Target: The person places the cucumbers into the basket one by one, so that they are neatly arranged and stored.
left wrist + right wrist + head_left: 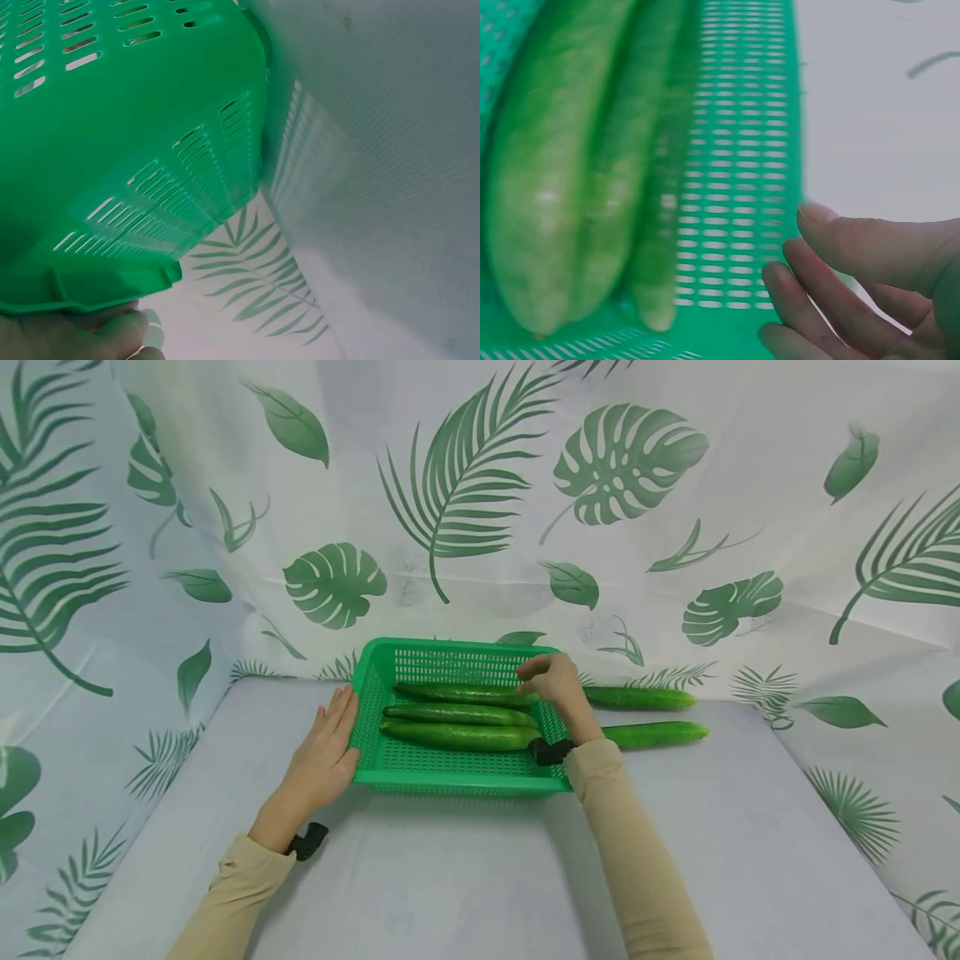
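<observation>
A green slotted plastic basket (465,780) stands on the table with three cucumbers (457,737) lying side by side in it. My left hand (322,758) rests against the basket's left end, fingers straight; in the left wrist view its fingertips (124,334) are right at the rim. Over the right end of the basket is my right hand (558,687), fingers loosely bent and nothing between them. The right wrist view shows this hand (855,289) beside the slotted wall, apart from the cucumbers (544,195).
Two more cucumbers lie on the table right of the basket, a rear one (641,697) and a front one (656,734), their left ends hidden behind the basket and right arm. A leaf-patterned cloth (480,568) hangs close behind the basket. The pale table (420,877) extends toward me.
</observation>
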{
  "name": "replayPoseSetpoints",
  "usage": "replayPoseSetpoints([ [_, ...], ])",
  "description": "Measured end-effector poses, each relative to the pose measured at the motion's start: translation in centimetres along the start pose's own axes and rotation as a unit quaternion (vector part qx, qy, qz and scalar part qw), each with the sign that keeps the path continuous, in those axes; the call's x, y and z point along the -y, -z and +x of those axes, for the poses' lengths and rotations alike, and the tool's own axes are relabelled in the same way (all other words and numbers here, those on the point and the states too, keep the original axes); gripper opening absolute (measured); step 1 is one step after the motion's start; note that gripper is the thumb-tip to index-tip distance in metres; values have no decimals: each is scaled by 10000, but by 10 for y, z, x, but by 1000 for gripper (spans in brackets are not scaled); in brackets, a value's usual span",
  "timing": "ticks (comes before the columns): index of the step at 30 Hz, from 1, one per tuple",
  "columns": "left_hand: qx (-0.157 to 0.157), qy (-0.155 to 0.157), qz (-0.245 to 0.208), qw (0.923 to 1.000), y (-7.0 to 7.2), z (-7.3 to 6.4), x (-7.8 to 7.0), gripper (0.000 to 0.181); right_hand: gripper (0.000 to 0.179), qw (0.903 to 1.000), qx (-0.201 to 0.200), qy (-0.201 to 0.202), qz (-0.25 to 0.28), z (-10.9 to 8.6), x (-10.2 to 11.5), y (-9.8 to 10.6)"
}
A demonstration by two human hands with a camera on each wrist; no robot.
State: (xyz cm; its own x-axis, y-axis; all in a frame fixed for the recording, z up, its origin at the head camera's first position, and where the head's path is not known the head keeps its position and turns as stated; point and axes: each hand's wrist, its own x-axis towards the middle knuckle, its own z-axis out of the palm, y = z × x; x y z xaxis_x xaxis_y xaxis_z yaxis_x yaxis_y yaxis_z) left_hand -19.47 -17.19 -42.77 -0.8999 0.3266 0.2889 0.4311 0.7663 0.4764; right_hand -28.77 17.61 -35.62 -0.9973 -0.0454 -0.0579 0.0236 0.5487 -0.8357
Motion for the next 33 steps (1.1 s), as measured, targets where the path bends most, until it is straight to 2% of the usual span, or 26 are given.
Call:
replayPoseSetpoints([
  [4,-16,8,22,10000,0,0,-1,68,36,9989,21,239,406,-9,10,19],
  [9,-14,25,10,10000,0,0,-2,68,38,9961,-117,655,578,-19,14,49],
  [12,-4,40,-1,10000,0,0,-2,68,39,9928,-346,975,608,-24,9,68],
  [16,-7,37,22,10000,0,0,-1,68,36,9837,-956,1358,691,-29,-5,94],
  [19,5,30,30,10000,1,-1,-2,68,35,9717,-1404,1651,945,-35,-19,113],
  [21,9,28,31,10000,1,-1,-2,68,35,9606,-1599,1829,1350,-37,-31,126],
  [26,9,21,58,10000,1,0,-2,68,37,9202,-1842,2159,2694,-40,-73,157],
  [29,20,30,49,10000,1,0,-2,68,36,9004,-2116,2064,3191,-43,-99,169],
  [31,12,31,51,10000,1,0,-2,68,34,8926,-2343,1823,3393,-45,-115,174],
  [33,1,31,50,10000,1,0,-2,68,31,8903,-2496,1483,3508,-48,-131,176],
])
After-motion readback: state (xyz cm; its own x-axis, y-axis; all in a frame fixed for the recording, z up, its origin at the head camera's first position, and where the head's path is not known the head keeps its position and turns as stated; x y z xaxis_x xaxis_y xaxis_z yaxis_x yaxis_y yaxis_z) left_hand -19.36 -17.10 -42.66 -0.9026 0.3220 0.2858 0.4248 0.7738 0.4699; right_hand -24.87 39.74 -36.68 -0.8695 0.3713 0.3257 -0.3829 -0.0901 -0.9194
